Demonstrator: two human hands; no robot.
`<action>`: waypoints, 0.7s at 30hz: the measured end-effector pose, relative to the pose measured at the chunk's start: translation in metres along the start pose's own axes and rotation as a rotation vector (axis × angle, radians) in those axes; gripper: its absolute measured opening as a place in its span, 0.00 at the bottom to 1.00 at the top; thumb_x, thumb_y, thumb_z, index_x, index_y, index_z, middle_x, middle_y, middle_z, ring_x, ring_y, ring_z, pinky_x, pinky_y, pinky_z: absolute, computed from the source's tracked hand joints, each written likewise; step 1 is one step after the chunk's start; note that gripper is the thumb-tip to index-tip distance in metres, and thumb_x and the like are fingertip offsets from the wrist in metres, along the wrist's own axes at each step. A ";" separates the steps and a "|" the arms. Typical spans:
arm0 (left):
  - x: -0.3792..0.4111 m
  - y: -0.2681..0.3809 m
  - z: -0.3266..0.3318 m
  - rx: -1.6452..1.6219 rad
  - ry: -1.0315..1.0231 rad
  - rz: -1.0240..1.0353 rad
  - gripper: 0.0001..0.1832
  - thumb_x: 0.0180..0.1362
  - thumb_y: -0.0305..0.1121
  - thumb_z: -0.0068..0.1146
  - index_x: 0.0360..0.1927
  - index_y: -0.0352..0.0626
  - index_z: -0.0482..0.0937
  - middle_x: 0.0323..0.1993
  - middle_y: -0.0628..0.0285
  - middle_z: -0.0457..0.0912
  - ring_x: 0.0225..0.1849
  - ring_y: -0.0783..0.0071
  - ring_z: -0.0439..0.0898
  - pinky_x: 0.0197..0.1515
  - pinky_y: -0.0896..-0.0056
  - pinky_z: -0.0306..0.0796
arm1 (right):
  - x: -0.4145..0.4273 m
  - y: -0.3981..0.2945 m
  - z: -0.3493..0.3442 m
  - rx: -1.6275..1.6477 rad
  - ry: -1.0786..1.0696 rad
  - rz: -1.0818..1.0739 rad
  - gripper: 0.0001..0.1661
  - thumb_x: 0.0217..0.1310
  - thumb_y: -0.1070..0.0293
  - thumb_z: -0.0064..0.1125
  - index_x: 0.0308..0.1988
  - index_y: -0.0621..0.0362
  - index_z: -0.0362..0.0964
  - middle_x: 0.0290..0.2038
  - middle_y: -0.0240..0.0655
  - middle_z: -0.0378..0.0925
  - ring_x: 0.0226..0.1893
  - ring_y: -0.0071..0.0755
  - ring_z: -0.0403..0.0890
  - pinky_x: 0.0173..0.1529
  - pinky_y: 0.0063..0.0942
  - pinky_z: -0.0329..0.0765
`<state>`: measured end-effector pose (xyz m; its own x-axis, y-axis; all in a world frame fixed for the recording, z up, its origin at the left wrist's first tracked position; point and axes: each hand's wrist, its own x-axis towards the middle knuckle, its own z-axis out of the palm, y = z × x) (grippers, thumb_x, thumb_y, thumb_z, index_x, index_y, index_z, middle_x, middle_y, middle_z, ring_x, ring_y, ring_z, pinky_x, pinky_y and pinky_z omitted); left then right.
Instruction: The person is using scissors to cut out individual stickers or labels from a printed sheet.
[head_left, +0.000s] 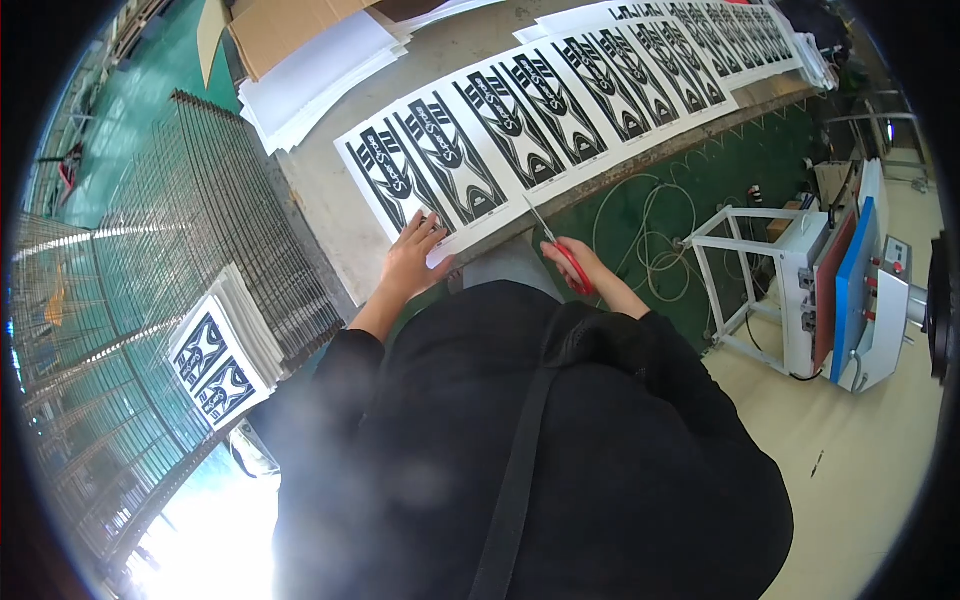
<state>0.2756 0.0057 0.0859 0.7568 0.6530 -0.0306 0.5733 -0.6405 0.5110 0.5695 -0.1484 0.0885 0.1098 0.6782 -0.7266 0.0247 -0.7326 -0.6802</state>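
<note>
A long white sheet printed with black "SuperStroke" designs (525, 127) lies along the worktable (319, 202) before me. My left hand (411, 259) rests flat on its near left corner, fingers spread over the lowest part of the first print. In my right hand (574, 262) is a pair of scissors with red handles (581, 279). Their metal blades point away from me, with the tips at the sheet's near edge, between the second and third prints. Whether the tips touch the paper, I cannot tell.
White sheets (322, 82) and brown cardboard (289, 34) lie at the table's far left. A wire rack (217, 187) stands left, with a stack of cut prints (217, 367) on it. To the right are a blue-plated press machine (855, 292) and loose tubing (649, 255).
</note>
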 end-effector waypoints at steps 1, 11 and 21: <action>0.000 0.001 -0.001 0.007 0.011 0.001 0.24 0.51 0.44 0.64 0.51 0.49 0.79 0.64 0.62 0.69 0.70 0.60 0.59 0.65 0.60 0.64 | 0.005 -0.001 0.003 0.005 0.003 0.002 0.25 0.61 0.43 0.58 0.33 0.56 0.68 0.15 0.25 0.64 0.10 0.21 0.64 0.14 0.22 0.60; -0.008 -0.020 -0.002 -0.055 0.029 -0.019 0.22 0.51 0.43 0.64 0.49 0.48 0.80 0.63 0.65 0.70 0.69 0.63 0.61 0.63 0.60 0.67 | 0.032 -0.011 0.035 0.023 -0.005 0.000 0.32 0.59 0.30 0.48 0.36 0.50 0.63 0.22 0.24 0.59 0.18 0.18 0.61 0.20 0.19 0.61; -0.041 -0.064 0.014 -0.170 0.053 0.041 0.25 0.49 0.42 0.66 0.50 0.42 0.77 0.62 0.52 0.69 0.69 0.53 0.61 0.68 0.57 0.58 | 0.042 -0.001 0.073 -0.253 0.185 -0.208 0.32 0.61 0.41 0.55 0.30 0.64 0.76 0.22 0.41 0.75 0.27 0.32 0.74 0.36 0.32 0.70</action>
<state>0.2128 0.0143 0.0425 0.7583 0.6509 0.0364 0.4772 -0.5923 0.6491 0.5014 -0.1149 0.0517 0.2535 0.8091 -0.5302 0.3070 -0.5871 -0.7490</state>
